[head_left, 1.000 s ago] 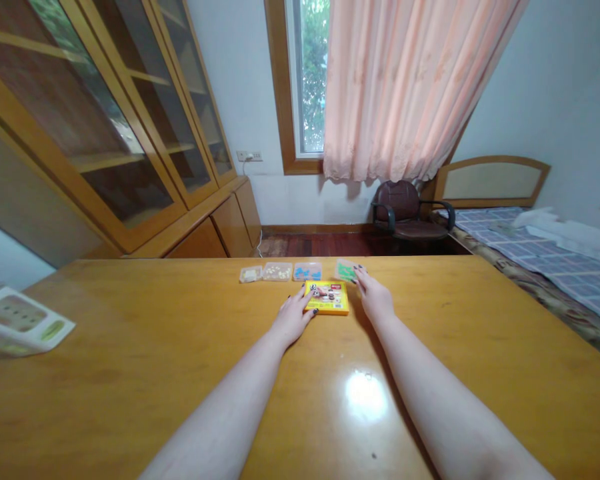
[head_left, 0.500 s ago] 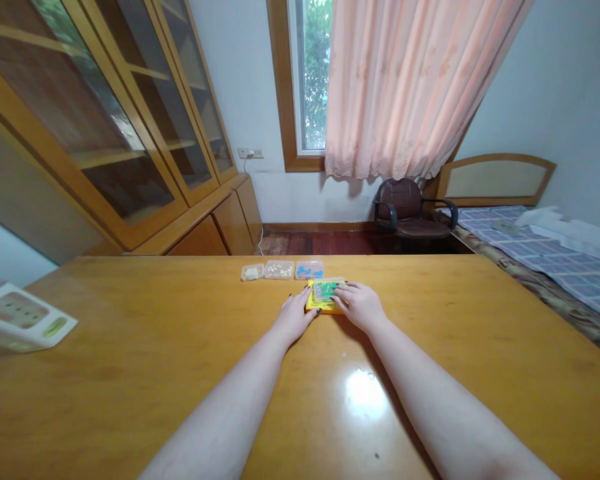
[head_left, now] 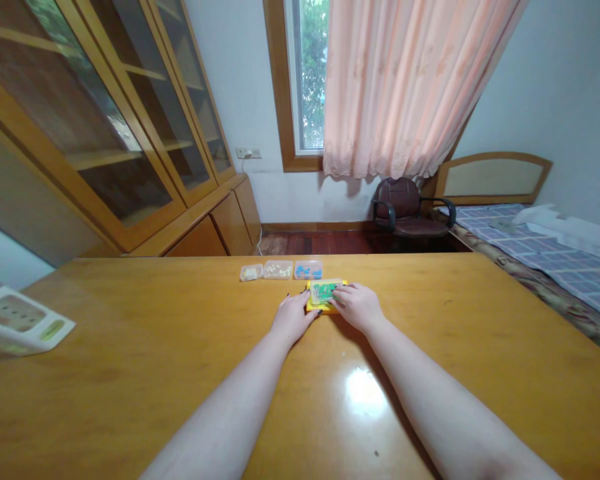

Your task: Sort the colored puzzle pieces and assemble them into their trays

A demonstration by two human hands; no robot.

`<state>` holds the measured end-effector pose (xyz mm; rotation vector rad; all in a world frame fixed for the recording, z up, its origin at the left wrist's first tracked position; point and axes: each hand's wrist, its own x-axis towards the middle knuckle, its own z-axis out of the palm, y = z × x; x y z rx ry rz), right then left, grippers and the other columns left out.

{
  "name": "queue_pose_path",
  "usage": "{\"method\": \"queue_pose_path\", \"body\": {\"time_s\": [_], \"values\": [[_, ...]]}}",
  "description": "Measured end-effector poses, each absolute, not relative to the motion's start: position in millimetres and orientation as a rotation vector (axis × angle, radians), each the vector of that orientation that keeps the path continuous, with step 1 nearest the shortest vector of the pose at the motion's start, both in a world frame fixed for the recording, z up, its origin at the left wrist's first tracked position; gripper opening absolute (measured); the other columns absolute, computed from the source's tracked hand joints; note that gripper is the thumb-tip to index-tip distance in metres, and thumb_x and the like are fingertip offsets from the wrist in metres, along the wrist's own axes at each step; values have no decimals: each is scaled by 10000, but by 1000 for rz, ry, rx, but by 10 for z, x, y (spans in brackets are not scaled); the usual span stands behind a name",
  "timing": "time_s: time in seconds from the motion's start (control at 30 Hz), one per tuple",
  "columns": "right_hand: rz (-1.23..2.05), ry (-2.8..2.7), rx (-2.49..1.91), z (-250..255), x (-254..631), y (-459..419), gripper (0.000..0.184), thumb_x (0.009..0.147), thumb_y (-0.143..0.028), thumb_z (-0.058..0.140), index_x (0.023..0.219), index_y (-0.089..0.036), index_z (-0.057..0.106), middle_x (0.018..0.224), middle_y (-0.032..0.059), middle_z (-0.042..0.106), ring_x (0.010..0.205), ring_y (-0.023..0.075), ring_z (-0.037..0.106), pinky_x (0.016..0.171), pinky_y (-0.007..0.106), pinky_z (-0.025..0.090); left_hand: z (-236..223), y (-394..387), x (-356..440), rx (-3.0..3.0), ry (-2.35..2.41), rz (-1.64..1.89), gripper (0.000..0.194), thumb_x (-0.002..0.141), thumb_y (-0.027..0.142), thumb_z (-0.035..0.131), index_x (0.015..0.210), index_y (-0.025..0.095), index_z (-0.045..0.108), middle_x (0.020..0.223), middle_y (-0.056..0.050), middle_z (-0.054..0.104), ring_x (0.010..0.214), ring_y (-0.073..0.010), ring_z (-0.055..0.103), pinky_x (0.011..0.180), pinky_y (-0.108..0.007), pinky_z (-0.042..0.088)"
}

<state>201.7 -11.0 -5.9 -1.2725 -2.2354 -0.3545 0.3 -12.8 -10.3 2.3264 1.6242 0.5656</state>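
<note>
A flat yellow tray point(head_left: 312, 308) lies on the table near its far edge. Over it is a small clear plastic box point(head_left: 316, 301) with green pieces point(head_left: 324, 291) in it. My left hand point(head_left: 291, 319) grips the tray's left side, its thumb at the front edge and its fingers along the left edge. From the right, my right hand point(head_left: 359, 307) holds the clear box, its fingers covering the box's right end. Whether the box touches the tray I cannot tell.
Behind the tray stand a clear box with blue pieces point(head_left: 308, 270), one with pale pieces point(head_left: 279, 270) and a smaller one with whitish contents point(head_left: 251, 273). A white-framed container point(head_left: 23, 319) is at the table's left. Beyond the table are a chair point(head_left: 404, 207) and a bed.
The clear box with green pieces has shifted slightly down over the yellow tray, along with my right hand. My left hand stays at the tray's left side.
</note>
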Motion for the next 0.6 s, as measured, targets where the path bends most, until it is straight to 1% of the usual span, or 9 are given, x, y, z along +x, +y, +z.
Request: {"method": "queue_pose_path", "body": {"time_s": [0.23,0.33,0.4,0.43,0.47,0.5,0.53,0.57,0.6], "values": [[-351,-2252,-1336,-26,2011,-135,243,876,-347,507,795,-216,696,848,43,711,761,164,586,728,266,417,-105,-126,9,2327,1621,585,487,767,400,636,1221,256,536,1242,-58,583,1123,-220,539,1035,-376,322],[-296,-2258,-1362,-8,2004,-154,258,878,-351,500,779,-213,694,828,51,707,752,169,584,732,273,423,-98,-127,7,2318,1628,580,482,767,396,635,1218,258,538,1246,-51,581,1113,-218,542,1029,-363,325],[-217,-2229,-1356,-5,2008,-153,255,872,-375,502,845,-215,699,887,65,703,810,186,595,780,294,434,-98,-129,6,2313,1623,587,483,770,401,629,1221,254,538,1247,-49,580,1111,-219,541,1019,-351,335],[-166,-2195,-1349,-9,2017,-145,265,859,-401,516,936,-217,691,977,77,689,888,204,594,829,315,433,-98,-129,5,2310,1622,593,487,772,402,626,1225,249,535,1247,-49,580,1112,-221,539,1016,-349,339],[-111,-2152,-1345,-20,2031,-129,328,838,-430,537,1058,-219,656,1102,90,649,996,228,573,892,345,419,-99,-130,5,2308,1620,599,492,774,403,622,1231,244,532,1247,-51,580,1113,-222,538,1014,-348,341],[-47,-2111,-1344,-38,2052,-106,452,808,-458,566,1190,-218,584,1236,102,574,1117,255,517,962,384,385,-99,-131,5,2306,1619,602,498,775,404,619,1236,239,528,1249,-53,579,1115,-225,536,1014,-349,341],[26,-2076,-1352,-63,2079,-76,604,773,-478,598,1305,-216,480,1352,112,469,1225,279,430,1021,430,334,-99,-131,5,2304,1620,602,503,775,403,618,1240,236,526,1251,-55,576,1119,-227,534,1016,-351,340],[111,-2056,-1370,-94,2111,-41,725,748,-481,619,1377,-212,379,1422,120,376,1299,297,338,1061,478,274,-98,-132,5,2303,1623,599,506,773,401,619,1241,234,525,1253,-57,574,1123,-229,531,1016,-352,339],[214,-2067,-1383,-131,2146,-5,802,725,-469,641,1408,-199,319,1445,135,332,1333,311,276,1080,515,223,-97,-132,5,2303,1622,595,507,771,397,621,1241,233,525,1252,-57,575,1124,-230,529,1013,-352,341]]}}
